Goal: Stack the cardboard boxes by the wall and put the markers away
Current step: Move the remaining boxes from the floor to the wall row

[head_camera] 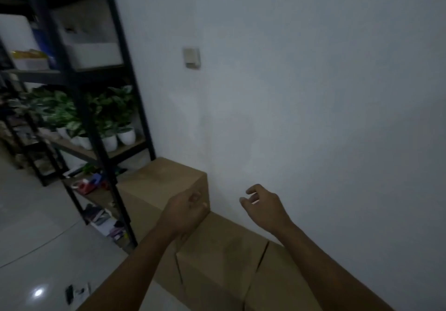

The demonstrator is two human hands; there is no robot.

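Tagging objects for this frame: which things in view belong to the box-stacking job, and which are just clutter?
Job:
far cardboard box against the wall
near cardboard boxes in a row along the wall
left hand and right hand, both holding nothing

Clutter:
black shelving rack
potted plants
wall switch
small items on the floor

Black metal shelving [96, 122] left of white wall [313, 93]. Potted plants in white pots [108, 127] on middle shelf, white bins [91, 52] above, clutter on lower shelves. Wall switch [192, 57]. Glossy tiled floor [36, 238], small dark items [74, 292] on it.
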